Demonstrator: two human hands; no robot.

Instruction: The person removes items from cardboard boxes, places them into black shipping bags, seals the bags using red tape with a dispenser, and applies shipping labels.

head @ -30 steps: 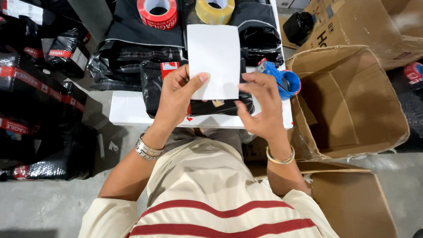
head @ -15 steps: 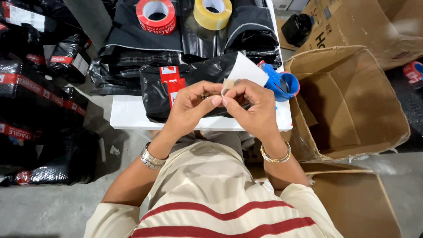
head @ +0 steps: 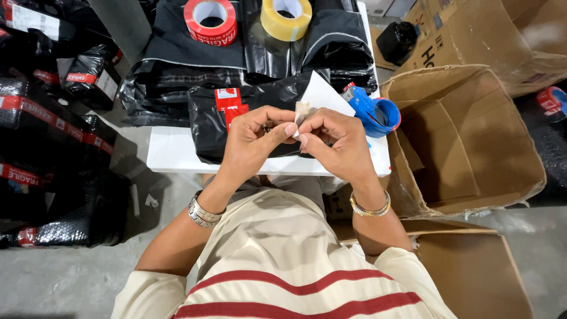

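My left hand (head: 255, 140) and my right hand (head: 335, 143) meet above the front of a small white table (head: 171, 155). Both pinch one corner of a white paper sheet (head: 322, 95), where a thin backing layer is lifted at the fingertips. The sheet tilts away to the right behind my right hand. Under my hands lies a black plastic parcel (head: 220, 121) with a red and white sticker. A blue tape dispenser (head: 375, 112) rests just right of the sheet.
A red tape roll (head: 209, 19) and a yellow tape roll (head: 286, 16) sit on black bags at the table's back. An open cardboard box (head: 466, 139) stands at right, another box (head: 472, 269) lower right. Black wrapped parcels (head: 35, 130) pile up on the left.
The white sheet was held up flat in front of me; now it is lowered and tilted, and both hands have come together pinching its corner.
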